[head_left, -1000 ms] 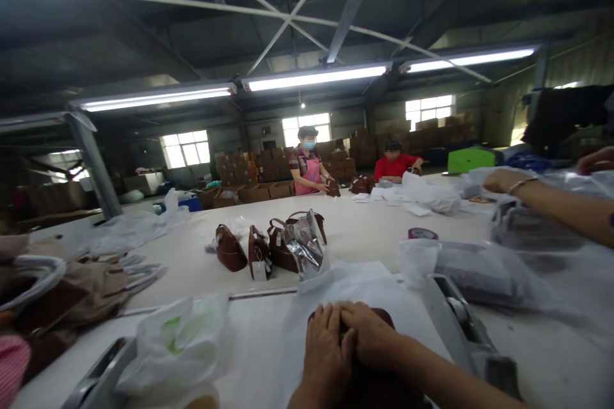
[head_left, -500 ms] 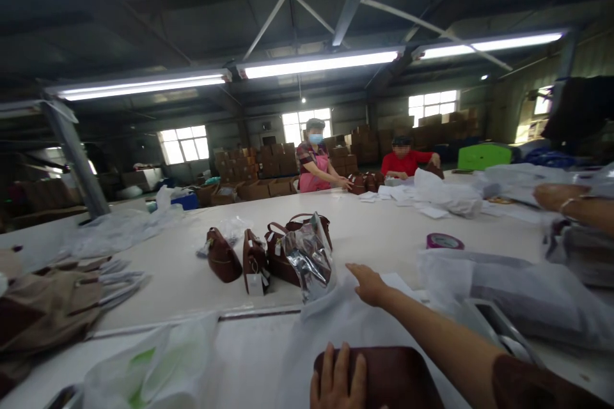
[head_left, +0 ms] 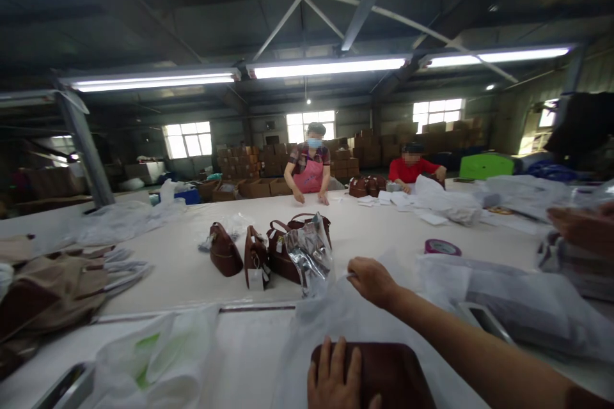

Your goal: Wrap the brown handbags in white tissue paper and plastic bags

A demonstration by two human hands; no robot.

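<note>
At the bottom of the head view, my left hand (head_left: 334, 374) lies flat on a smooth dark brown leather bag (head_left: 391, 370), fingers stretched out. Beneath the bag spreads a thin white sheet (head_left: 330, 319), either paper or soft plastic. My right hand (head_left: 373, 281) reaches across beyond the bag, its fingers closed on the far edge of that sheet. Just left of this hand, several brown handbags (head_left: 225, 249) stand on the table, some with white tags. Crumpled silver film (head_left: 311, 252) leans against the nearest ones.
A purple tape roll (head_left: 442, 247) lies on the white table (head_left: 182, 281). White-wrapped goods (head_left: 522, 294) lie to the right, beige and brown bags (head_left: 57, 287) to the left. Across the table are a person in a pink apron (head_left: 307, 176) and one in red (head_left: 411, 169). Another person's hands (head_left: 582, 227) show at right.
My right hand has gone from outstretched fingers to a closed grip on the sheet's edge. My left hand stays on the bag. The pink-aproned person's hands have left the far brown bags.
</note>
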